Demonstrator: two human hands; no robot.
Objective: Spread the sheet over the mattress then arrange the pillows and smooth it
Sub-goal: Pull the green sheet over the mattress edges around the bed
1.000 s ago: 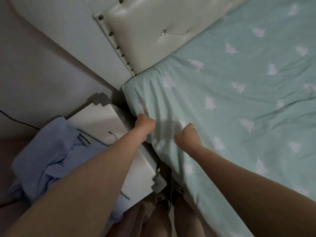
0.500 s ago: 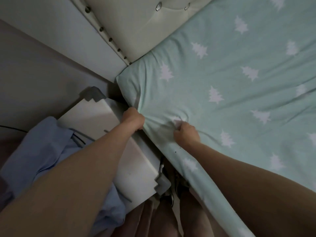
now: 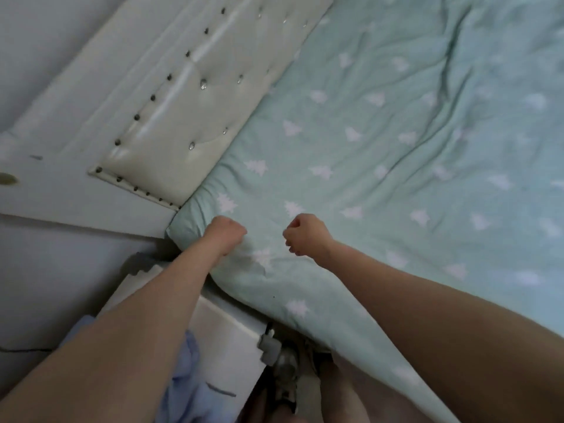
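Your left hand (image 3: 227,235) and right hand (image 3: 305,233) hover curled into fists, holding nothing, at centre frame above the green sheet (image 3: 396,166) covering the mattress corner; tugging carelessly now could pop that corner loose and deepen upper-right wrinkles.

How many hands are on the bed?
2. The left hand is at the sheet's corner near the headboard, fingers curled. The right hand is beside it, over the sheet's edge, fingers curled too. No other hands show.
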